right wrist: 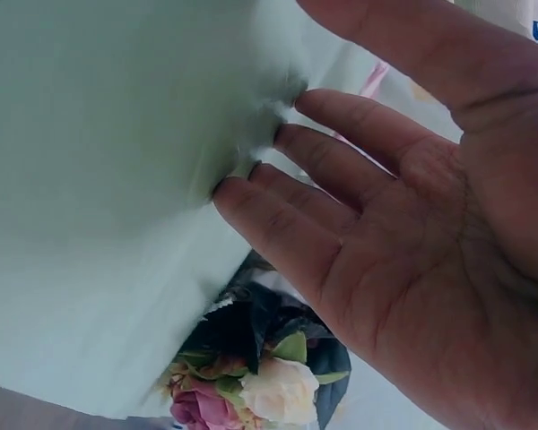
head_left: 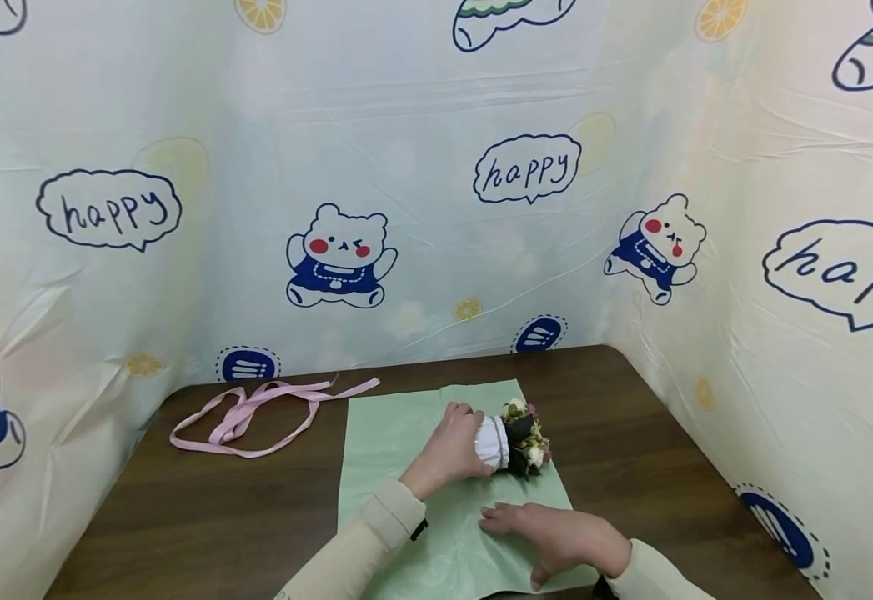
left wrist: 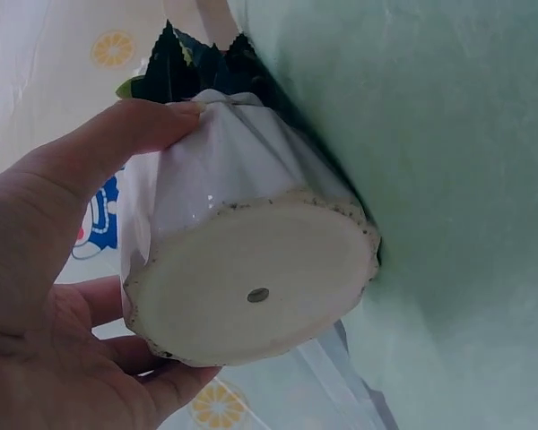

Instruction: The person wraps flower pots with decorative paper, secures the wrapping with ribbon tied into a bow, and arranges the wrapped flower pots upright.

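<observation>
The left hand [head_left: 447, 446] grips the white pot [head_left: 492, 443], thumb and fingers curled round its wall; the pot is tipped on its side over the far right part of the green sheet [head_left: 391, 467], its flowers [head_left: 526, 437] reaching the sheet's right edge. The right hand [head_left: 556, 533] is spread over the near right part of the sheet, fingers extended, fingertips touching the paper, holding nothing. The pink ribbon [head_left: 237, 421] lies on the counter [head_left: 256, 508], left of the sheet's far end.

The pot's round, smooth wall could roll or slip if the left hand loosened, likely carrying the flowers off the sheet's right side. Uneven pressure from the right fingertips might crease the thin-looking sheet or drag it askew under the pot. Leaning the pot harder toward the sheet's edge could crush the petals.

In the head view, the left hand covers the pot's base; the left wrist view shows that base and its small hole, but little of the flowers. The left sleeve [head_left: 361, 542] hides part of the sheet, whose near left corner is cut off. How firmly the pot bears on the paper is hard to tell.
</observation>
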Demonstrator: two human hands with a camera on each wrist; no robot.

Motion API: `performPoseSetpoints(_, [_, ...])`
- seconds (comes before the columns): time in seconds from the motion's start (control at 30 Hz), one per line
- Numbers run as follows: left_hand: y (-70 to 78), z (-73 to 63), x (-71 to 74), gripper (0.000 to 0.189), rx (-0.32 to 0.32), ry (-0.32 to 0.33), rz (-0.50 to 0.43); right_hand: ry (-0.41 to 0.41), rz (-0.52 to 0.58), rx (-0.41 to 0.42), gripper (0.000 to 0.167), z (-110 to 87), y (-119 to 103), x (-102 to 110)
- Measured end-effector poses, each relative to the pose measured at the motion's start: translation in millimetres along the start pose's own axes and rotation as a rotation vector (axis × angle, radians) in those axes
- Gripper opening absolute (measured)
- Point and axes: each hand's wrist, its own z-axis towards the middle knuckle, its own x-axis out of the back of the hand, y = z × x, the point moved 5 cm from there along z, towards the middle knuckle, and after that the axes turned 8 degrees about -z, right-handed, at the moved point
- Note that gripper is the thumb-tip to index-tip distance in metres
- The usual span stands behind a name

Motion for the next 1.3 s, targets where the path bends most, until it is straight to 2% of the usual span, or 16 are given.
performPoseSetpoints(0.13, [0.3,1.1,1.2,0.067,0.007,-0.013,-0.023,-0.034,0.026,-0.05,0.111,1.4,-7,10])
performPoseSetpoints(0.2, [0.8,1.8,1.5,0.067,0.004,-0.012,-0.031,-0.044,0.041,-0.056,0.111,3.0,-2,6])
performPoseSetpoints(0.37, [0.7,4.3,1.9,0.068,0.003,-0.005,-0.019,-0.022,0.044,-0.015,0.111,4.7,10,-4])
performPoseSetpoints(0.43, [0.2,5.1,2.3,0.068,0.007,-0.006,-0.014,-0.015,0.023,-0.008,0.11,3.4,2,4])
performPoseSetpoints(0.57, [-1.2,6.1,3.1,0.07,0.011,-0.007,-0.012,-0.05,0.019,-0.066,0.105,1.8,-28,37])
performPoseSetpoints(0.67, [-2.2,5.5,2.6,0.071,0.006,-0.01,-0.009,-0.062,0.014,-0.068,0.102,0.8,-36,45])
performPoseSetpoints(0.8, [-2.1,3.2,2.4,0.072,-0.006,-0.003,-0.023,-0.042,-0.004,-0.022,0.104,1.4,-23,29])
performPoseSetpoints(0.87, [-1.4,2.2,3.1,0.072,-0.013,0.006,-0.035,-0.049,0.014,-0.045,0.106,2.8,-20,25])
performPoseSetpoints(0.93, [-1.0,1.4,3.7,0.071,-0.019,0.013,-0.041,-0.036,0.009,-0.021,0.106,2.0,-17,22])
performPoseSetpoints(1.17, [-0.2,0.0,4.7,0.077,-0.042,0.019,-0.057,-0.086,0.008,-0.098,0.098,-3.8,-63,76])
performPoseSetpoints(1.2, [0.3,-0.5,5.0,0.079,-0.048,0.018,-0.065,-0.079,-0.008,-0.076,0.099,-4.4,-61,72])
performPoseSetpoints(1.3, [1.1,-1.7,5.1,0.083,-0.06,0.019,-0.073,-0.089,0.025,-0.085,0.097,-5.9,-62,73])
